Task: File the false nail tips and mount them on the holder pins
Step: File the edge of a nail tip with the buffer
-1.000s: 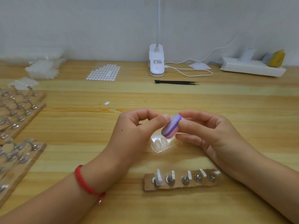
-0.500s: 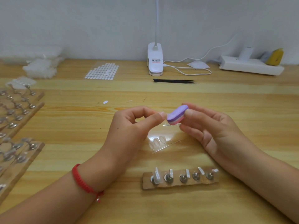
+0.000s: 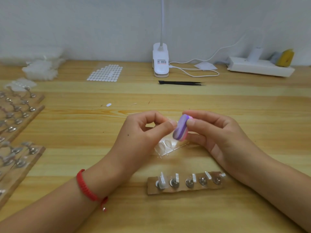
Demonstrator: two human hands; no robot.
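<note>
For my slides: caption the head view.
Right hand holds purple file against nail tip pinched by left hand.

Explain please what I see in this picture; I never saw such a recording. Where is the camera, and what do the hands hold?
There is no machine here: a person works with bare hands, and one camera worn on the head looks down at them. The right hand holds a purple filing block. The left hand pinches something tiny against it, probably a clear nail tip, too small to be sure. Under the hands, on the wooden table, lies a clear tray of nail tips. Nearer lies a cardboard holder with five pins; the leftmost carries a clear tip. Farther back: black tweezers and a white lamp base.
</note>
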